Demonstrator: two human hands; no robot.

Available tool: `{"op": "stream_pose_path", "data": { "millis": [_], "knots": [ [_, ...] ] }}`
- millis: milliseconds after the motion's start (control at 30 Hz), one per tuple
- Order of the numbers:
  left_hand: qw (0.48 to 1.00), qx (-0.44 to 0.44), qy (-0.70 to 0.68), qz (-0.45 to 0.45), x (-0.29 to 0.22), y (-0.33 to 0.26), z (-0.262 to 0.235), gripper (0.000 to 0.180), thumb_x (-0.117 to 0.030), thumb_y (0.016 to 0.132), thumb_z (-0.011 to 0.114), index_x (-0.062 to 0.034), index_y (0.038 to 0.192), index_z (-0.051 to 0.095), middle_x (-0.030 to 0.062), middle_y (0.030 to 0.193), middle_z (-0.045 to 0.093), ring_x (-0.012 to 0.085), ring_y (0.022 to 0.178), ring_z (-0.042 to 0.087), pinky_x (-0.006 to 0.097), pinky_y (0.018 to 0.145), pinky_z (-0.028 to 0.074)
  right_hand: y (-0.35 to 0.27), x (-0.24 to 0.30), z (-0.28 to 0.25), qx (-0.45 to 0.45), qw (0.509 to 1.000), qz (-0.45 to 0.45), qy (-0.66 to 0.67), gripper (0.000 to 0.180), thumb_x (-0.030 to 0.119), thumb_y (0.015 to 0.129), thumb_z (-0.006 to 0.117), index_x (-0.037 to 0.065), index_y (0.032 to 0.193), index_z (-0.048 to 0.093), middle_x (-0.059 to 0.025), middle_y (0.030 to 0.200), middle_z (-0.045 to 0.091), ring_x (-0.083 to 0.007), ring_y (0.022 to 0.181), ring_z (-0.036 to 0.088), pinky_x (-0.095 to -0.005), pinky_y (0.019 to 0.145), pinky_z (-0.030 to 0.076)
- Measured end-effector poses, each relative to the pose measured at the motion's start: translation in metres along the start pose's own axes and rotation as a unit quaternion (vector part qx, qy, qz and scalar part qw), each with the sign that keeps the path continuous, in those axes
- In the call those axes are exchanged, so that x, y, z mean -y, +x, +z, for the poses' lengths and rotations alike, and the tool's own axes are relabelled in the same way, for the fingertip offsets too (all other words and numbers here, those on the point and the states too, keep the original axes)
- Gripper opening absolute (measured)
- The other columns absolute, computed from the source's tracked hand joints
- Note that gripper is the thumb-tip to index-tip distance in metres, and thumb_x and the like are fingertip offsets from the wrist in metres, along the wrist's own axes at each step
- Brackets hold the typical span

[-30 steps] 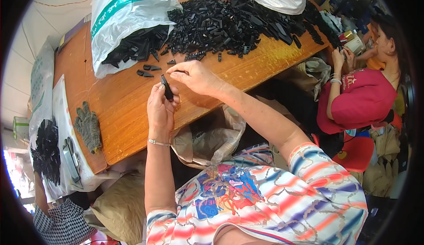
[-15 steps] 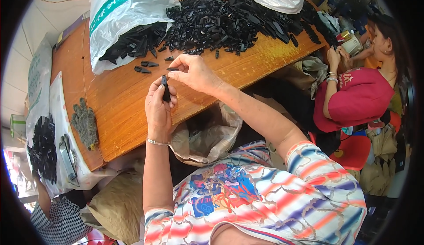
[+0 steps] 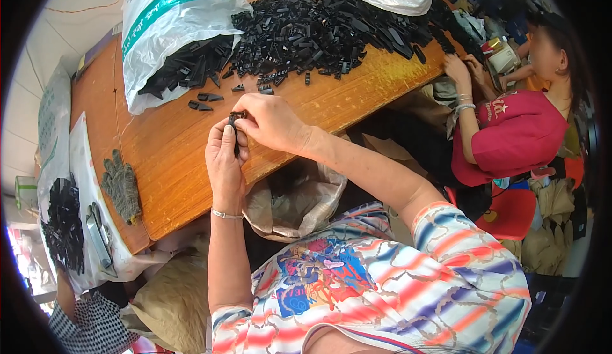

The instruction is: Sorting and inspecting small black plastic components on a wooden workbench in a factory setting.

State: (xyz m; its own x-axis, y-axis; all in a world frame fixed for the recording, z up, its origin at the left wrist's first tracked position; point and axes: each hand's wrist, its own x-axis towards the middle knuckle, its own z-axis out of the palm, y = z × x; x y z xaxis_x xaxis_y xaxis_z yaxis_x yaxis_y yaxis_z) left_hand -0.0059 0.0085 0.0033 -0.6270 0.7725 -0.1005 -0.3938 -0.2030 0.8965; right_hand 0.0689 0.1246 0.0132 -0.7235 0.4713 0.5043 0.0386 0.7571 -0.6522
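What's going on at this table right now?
A person's left hand holds a slim black plastic-looking piece, while the right hand pinches its upper end. Both hands are above the near side of a brown wooden table. Beyond them lies a heap of small black parts, beside a white plastic bag with a green band and black pieces inside.

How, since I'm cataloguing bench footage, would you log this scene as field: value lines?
Left hand: holds a slim black piece
Right hand: at the piece's far end; exact grip unclear
Table: wooden, orange-brown
Pile: small black parts, beyond the hands
Bag: white and green, black parts at its open mouth
Glove: grey, on the table's left side
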Motion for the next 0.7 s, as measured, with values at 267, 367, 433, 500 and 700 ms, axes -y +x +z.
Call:
{"op": "stream_pose_path", "data": {
  "millis": [267, 367, 433, 500, 700],
  "knots": [
    [0.997, -0.035, 0.044, 0.044, 0.004, 0.004, -0.006, 0.018, -0.021, 0.099, 0.046, -0.0055, 0.093, 0.052, -0.0033, 0.061, 0.046, 0.0018, 0.046, 0.032, 0.016, 0.038, 0.024, -0.021, 0.001, 0.002, 0.14, 0.983, -0.074, -0.09, 0.011, 0.009, 0.084, 0.054, 0.0, 0.088, 0.049, -0.0199, 0.076, 0.059, -0.0389, 0.068, 0.061, -0.0442, 0.057, 0.049],
    [0.996, -0.055, 0.063, 0.04, -0.003, 0.003, -0.002, 0.02, -0.023, 0.1, 0.046, -0.0055, 0.093, 0.053, -0.0029, 0.062, 0.045, 0.0021, 0.046, 0.031, 0.016, 0.039, 0.023, -0.003, -0.006, -0.001, -0.004, 0.998, 0.018, -0.058, 0.014, 0.01, 0.085, 0.059, 0.002, 0.095, 0.054, -0.0175, 0.079, 0.062, -0.0367, 0.07, 0.063, -0.0428, 0.058, 0.049],
    [0.998, -0.044, 0.041, 0.03, -0.004, 0.003, -0.002, 0.019, -0.023, 0.1, 0.045, -0.0061, 0.095, 0.053, -0.0028, 0.063, 0.045, 0.0022, 0.046, 0.031, 0.016, 0.039, 0.024, 0.008, -0.004, -0.008, -0.02, 0.999, -0.011, -0.031, 0.015, 0.012, 0.085, 0.06, 0.002, 0.095, 0.056, -0.0165, 0.08, 0.063, -0.0356, 0.07, 0.063, -0.0413, 0.059, 0.05],
    [0.998, -0.04, 0.035, 0.03, -0.003, 0.002, -0.005, 0.019, -0.023, 0.1, 0.045, -0.0063, 0.095, 0.053, -0.0028, 0.063, 0.045, 0.0023, 0.046, 0.031, 0.016, 0.039, 0.023, 0.012, 0.007, -0.012, -0.006, 1.0, 0.006, 0.027, 0.016, 0.013, 0.082, 0.066, 0.003, 0.094, 0.063, -0.0143, 0.081, 0.065, -0.0298, 0.07, 0.064, -0.0356, 0.061, 0.051],
    [0.999, -0.026, 0.034, 0.03, -0.002, -0.002, 0.003, 0.018, -0.022, 0.1, 0.045, -0.0069, 0.096, 0.052, -0.0031, 0.063, 0.045, 0.002, 0.047, 0.031, 0.016, 0.039, 0.023, 0.005, 0.007, -0.009, -0.006, 0.998, 0.0, 0.062, 0.018, 0.007, 0.079, 0.069, 0.0, 0.095, 0.064, -0.013, 0.08, 0.066, -0.0215, 0.068, 0.065, -0.0307, 0.061, 0.051]
  ]
}}
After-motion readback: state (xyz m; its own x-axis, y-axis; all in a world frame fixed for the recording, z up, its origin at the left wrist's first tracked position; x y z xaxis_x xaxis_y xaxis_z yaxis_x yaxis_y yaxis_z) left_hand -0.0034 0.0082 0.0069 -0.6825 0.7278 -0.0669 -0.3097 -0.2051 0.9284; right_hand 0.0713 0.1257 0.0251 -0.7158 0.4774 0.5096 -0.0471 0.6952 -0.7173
